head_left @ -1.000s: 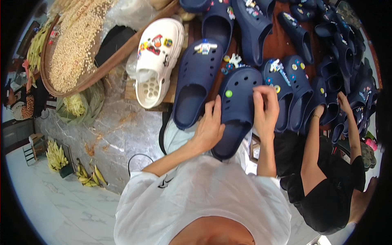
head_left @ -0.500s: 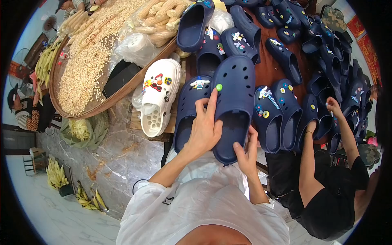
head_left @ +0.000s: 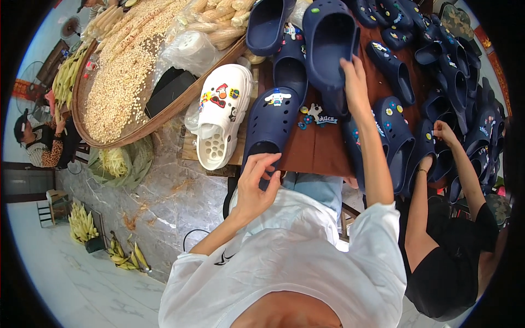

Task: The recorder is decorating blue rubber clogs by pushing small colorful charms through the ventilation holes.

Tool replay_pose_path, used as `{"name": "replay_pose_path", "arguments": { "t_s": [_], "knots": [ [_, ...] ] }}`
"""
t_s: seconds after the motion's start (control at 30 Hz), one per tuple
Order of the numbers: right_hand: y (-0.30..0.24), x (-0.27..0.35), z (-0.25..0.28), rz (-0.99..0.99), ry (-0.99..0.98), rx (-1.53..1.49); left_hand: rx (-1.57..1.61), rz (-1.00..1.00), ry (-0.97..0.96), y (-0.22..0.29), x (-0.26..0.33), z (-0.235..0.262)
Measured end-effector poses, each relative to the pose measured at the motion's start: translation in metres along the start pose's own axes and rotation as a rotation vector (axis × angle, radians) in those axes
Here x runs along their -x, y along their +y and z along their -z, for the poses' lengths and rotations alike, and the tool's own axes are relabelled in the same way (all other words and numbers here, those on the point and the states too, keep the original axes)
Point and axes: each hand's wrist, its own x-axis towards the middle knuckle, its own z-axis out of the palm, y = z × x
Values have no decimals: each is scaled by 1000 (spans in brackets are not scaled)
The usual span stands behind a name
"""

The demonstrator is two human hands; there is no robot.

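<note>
My right hand (head_left: 356, 85) reaches forward over the table and grips the heel edge of a navy clog (head_left: 330, 22), which has one green charm near its toe. Below that clog, part of another navy shoe shows. My left hand (head_left: 254, 183) is loosely curled by the heel end of a navy clog (head_left: 276, 117) bearing a white cartoon charm; its thumb and fingers stand apart with nothing between them. Loose charms (head_left: 317, 116), some flower-shaped, lie on the brown table to the right of this clog. A white clog (head_left: 223, 115) with colourful charms sits on the left.
Many decorated navy clogs (head_left: 394, 123) crowd the right side and back of the brown table (head_left: 311, 156). Another person's hands (head_left: 432, 147) work among them. At left stands a round woven tray (head_left: 164, 127) of corn kernels, with bagged cobs (head_left: 219, 22) behind.
The clog with the green charm has moved from in front of me to the back of the table, carried by my right hand. My left hand has let go of it and moved slightly left.
</note>
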Motion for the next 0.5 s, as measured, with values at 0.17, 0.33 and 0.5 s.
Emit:
{"name": "replay_pose_path", "arguments": {
  "t_s": [0.17, 0.33, 0.5],
  "knots": [
    [19, -70, -7, -127, -227, -172, -20, 68, -32, -15, 8, -13],
    [24, -65, -20, -42, -202, 15, 32, 171, 5, -35, 5, -23],
    [19, -53, -22, -67, -81, 16, 298, 263, 20, -61, -2, -37]
  ]
}}
